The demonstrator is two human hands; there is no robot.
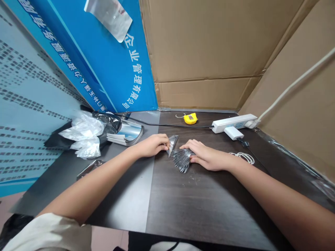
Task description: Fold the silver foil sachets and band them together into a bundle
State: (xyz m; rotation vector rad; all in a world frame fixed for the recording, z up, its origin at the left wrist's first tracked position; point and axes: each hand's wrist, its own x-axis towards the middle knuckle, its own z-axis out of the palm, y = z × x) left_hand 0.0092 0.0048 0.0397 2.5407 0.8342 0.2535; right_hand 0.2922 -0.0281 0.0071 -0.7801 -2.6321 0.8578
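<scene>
My left hand [154, 145] is closed in a pinch on a single silver foil pouch [172, 144], tilted up off the dark wooden table [199, 198]. Just right of it, my right hand [205, 156] lies with its fingers pressed down on a fanned-out stack of silver pouches [181, 159] that rests flat on the table. The two hands are a few centimetres apart, near the middle of the table.
A curved stack of silver pouches [128, 133] and crumpled clear plastic bags [85, 134] lie at the left. A yellow tape measure [190, 118], a white power strip [234, 123] and a white cable [244, 157] sit at the back right. Cardboard walls [209, 52] and a blue poster [110, 66] enclose the table.
</scene>
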